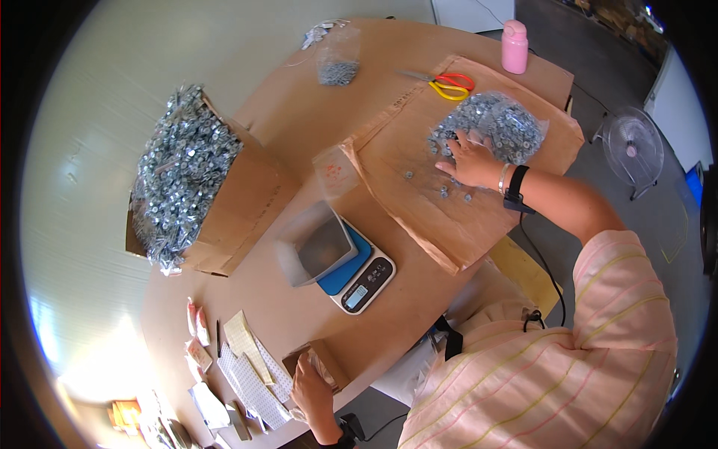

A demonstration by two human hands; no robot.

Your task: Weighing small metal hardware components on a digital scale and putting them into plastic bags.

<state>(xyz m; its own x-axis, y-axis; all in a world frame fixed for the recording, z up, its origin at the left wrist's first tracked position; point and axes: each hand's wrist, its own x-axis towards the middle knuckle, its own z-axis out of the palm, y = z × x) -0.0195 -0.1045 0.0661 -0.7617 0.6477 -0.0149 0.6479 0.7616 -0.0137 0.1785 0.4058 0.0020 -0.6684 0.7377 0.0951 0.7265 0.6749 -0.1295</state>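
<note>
My right hand [475, 159] reaches over a brown paper sheet [419, 187] with its fingers spread. Its fingertips lie at the near edge of a heap of small silvery metal parts [516, 127], which look like flanged nuts, partly in a clear plastic bag. A few loose parts lie on the paper beside the hand. My left hand [310, 389] is at the table's near edge, its fingers curled over the side of a small open cardboard box [335, 364] with clear plastic inside. Between the hands, a grey translucent tray [314, 243] sits tilted on a digital scale [366, 280] with a blue platform.
A large cardboard box [239, 209] heaped with small bagged metal parts stands at the left. Scissors [451, 84], a pink bottle [514, 47] and a bag of screws [338, 67] are at the back. Printed sheets [250, 367] and a pen [218, 338] lie near left; a fan [633, 148] stands right.
</note>
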